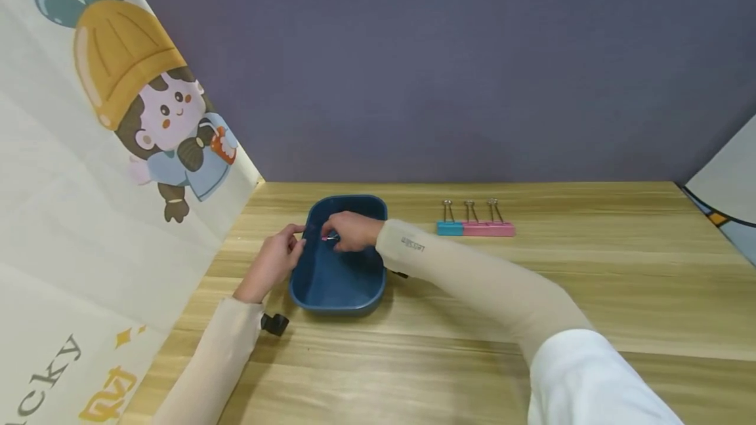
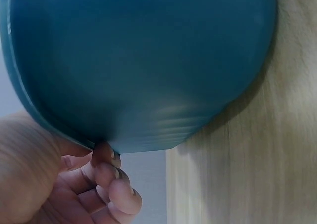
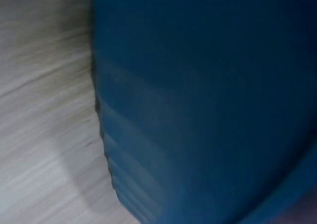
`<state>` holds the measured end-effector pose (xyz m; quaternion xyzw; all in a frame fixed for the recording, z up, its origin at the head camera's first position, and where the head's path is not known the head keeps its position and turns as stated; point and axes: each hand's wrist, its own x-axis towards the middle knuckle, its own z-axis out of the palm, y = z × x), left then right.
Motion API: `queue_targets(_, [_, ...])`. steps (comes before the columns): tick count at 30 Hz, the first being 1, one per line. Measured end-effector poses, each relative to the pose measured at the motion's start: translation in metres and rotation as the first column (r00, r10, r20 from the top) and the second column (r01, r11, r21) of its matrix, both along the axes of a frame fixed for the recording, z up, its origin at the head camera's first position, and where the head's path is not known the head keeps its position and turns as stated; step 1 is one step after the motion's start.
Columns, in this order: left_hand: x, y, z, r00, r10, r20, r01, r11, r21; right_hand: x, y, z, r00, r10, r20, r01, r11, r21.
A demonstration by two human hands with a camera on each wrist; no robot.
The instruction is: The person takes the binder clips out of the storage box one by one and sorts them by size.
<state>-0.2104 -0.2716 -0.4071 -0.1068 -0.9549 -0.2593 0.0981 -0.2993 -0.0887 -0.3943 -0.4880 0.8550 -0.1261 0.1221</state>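
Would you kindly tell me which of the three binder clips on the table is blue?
The leftmost binder clip, nearest the tray; the two clips to its right are pink.

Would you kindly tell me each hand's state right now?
Left hand: closed, pinching the blue bin's rim.
Right hand: closed, holding a small pink item, probably a clip, inside the bin.

The head view is evenly bright, with soft shadows on the table (image 1: 590, 281). The 2 wrist views are dimmer: pale glare streaks the tub (image 2: 143, 65) near its ridges in the left, while the right is blurred and darkens toward its upper right corner
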Motion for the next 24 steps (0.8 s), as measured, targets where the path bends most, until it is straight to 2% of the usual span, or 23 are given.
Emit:
queue_targets(4, [-0.0002,0.0004,0.0004,1.000,-0.001,0.008,0.001,1.000,0.005,-0.0021,-0.0068,-0.0023,1.000,-0.003,0.019,0.001,0.995,0.099])
queue_targets(8, [-0.0002,0.0000,0.0005,1.000,0.004,0.021,-0.004,1.000,0.013,-0.0014,-0.0106,-0.0020,0.999,-0.022,0.026,0.017,0.988,0.150])
queue_targets(16, [-0.0005,0.0006,0.0019,1.000,0.003,0.009,-0.003,1.000,0.016,-0.0004,-0.0080,-0.0039,1.000,0.015,0.010,-0.016,0.991,0.131])
queue_targets(24, [-0.0007,0.0002,0.0012,1.000,0.002,0.002,-0.002,1.000,0.014,0.0071,-0.0093,-0.0039,0.994,0.108,-0.032,-0.104,0.989,0.104])
